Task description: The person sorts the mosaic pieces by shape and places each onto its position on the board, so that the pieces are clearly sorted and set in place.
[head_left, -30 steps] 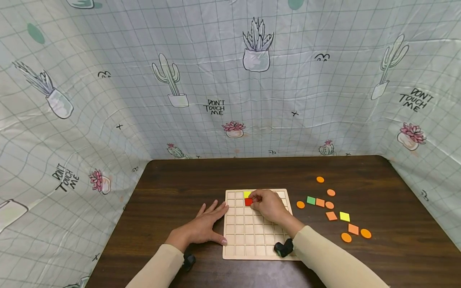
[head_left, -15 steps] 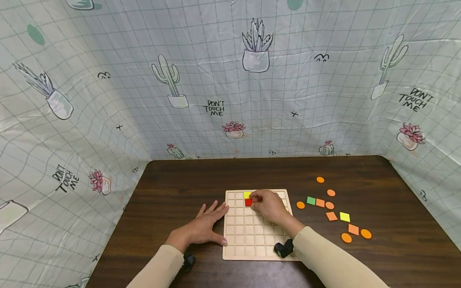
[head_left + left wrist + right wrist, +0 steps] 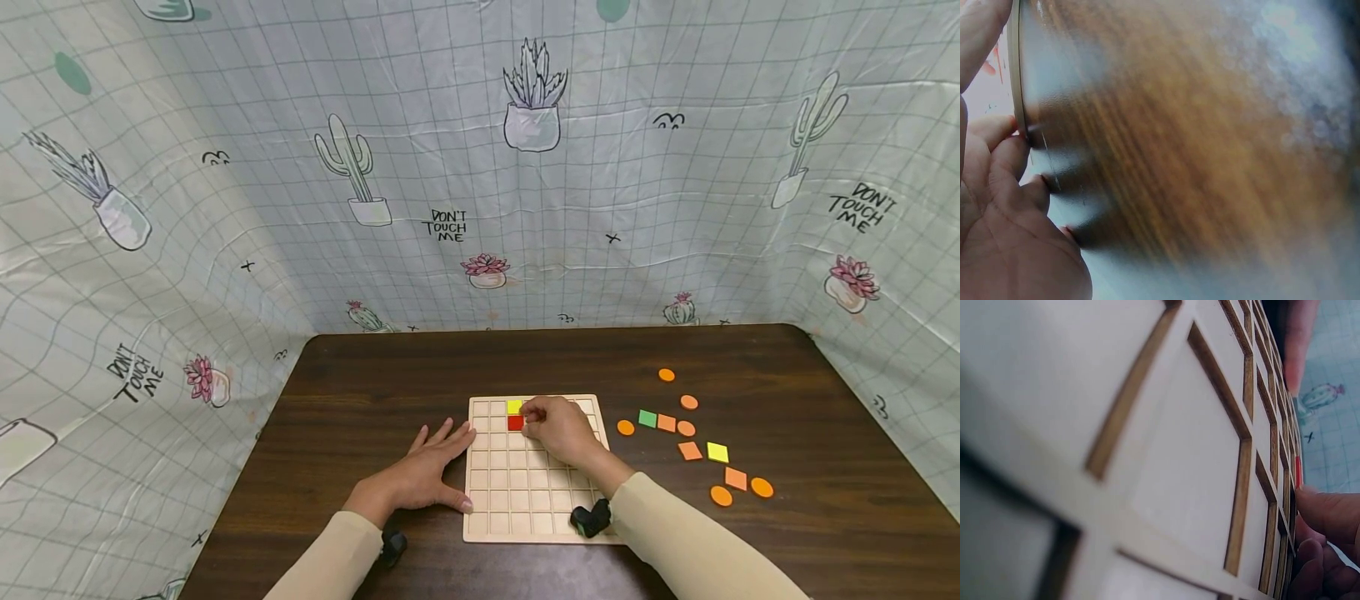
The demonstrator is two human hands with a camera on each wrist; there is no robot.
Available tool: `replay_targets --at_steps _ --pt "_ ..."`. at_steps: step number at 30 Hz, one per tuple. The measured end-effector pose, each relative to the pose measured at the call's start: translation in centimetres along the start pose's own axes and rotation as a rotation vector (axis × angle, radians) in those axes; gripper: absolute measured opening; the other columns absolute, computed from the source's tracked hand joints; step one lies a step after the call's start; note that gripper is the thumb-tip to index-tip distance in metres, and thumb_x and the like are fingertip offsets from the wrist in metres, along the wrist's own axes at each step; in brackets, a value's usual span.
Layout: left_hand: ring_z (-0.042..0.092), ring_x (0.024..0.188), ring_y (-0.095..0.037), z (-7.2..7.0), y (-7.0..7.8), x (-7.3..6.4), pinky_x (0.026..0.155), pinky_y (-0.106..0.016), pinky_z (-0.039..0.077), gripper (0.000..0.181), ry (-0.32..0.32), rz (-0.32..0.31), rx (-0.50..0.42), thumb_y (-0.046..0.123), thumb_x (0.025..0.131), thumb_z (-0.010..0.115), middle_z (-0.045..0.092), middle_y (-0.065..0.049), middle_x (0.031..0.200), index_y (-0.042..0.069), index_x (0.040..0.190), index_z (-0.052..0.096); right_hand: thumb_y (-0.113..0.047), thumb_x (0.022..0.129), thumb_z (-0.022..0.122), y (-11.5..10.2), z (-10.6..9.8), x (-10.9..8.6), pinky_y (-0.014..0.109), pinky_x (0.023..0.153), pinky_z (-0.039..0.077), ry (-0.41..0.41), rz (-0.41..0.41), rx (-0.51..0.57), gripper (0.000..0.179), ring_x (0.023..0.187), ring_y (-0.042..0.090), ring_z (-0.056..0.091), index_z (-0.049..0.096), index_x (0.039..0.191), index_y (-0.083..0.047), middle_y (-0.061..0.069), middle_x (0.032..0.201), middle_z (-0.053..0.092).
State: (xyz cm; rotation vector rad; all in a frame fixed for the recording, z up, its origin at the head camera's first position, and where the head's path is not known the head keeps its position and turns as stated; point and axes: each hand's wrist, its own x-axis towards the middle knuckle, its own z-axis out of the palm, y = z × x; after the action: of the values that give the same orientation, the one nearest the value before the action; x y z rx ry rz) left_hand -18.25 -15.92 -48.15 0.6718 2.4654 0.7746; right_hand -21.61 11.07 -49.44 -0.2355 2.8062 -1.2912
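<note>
While the left hand (image 3: 422,477) lay fingers apart against the left edge of the board (image 3: 530,500), the right hand (image 3: 562,432), nearer, pinched the red square (image 3: 514,423), which lay to its left by the board's far edge.

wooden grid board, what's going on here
A person is working at the wooden grid board. Their left grip rests spread-fingered against its left edge. Their right grip is curled at the right side of the red square tile; whether it pinches the tile is unclear. A yellow square tile lies just beyond the red one. Orange discs and more square tiles lie on the table to the right.
</note>
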Motion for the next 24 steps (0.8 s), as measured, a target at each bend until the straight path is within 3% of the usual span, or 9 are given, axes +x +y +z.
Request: replay_targets --at_steps 7,15,24 --pt "-0.001 0.166 -0.030 0.0 0.1 -0.1 0.131 -0.060 -0.008 0.107 -0.007 0.002 0.006 0.044 0.087 0.086 0.013 0.000 0.178 0.017 0.170 0.025 -0.007 0.093 0.080 0.2 -0.2 -0.1 0.033 0.079 0.054 0.000 0.014 0.055 0.019 0.083 0.012 0.064 0.080 0.111 -0.009 -0.002 0.093 0.073" --pt "0.000 0.166 -0.031 0.0 0.1 -0.1 0.131 -0.061 -0.009 0.108 -0.007 0.000 0.010 0.045 0.086 0.086 0.014 -0.001 0.178 0.016 0.170 0.025 -0.008 0.097 0.075 1.1 -1.2 -0.3 0.029 0.076 0.056 -0.009 0.008 0.233 0.019 0.087 0.015 0.066 0.078 0.116 -0.007 0.003 0.103 0.077" --pt "-0.001 0.166 -0.030 0.1 0.0 0.0 0.131 -0.061 -0.009 0.108 -0.005 0.009 -0.001 0.045 0.086 0.087 0.013 -0.001 0.178 0.017 0.170 0.024 -0.010 0.099 0.073 1.6 -2.8 -1.2 0.026 0.067 0.054 0.012 -0.010 0.222 0.020 0.082 0.017 0.066 0.077 0.118 -0.003 0.007 0.101 0.076"
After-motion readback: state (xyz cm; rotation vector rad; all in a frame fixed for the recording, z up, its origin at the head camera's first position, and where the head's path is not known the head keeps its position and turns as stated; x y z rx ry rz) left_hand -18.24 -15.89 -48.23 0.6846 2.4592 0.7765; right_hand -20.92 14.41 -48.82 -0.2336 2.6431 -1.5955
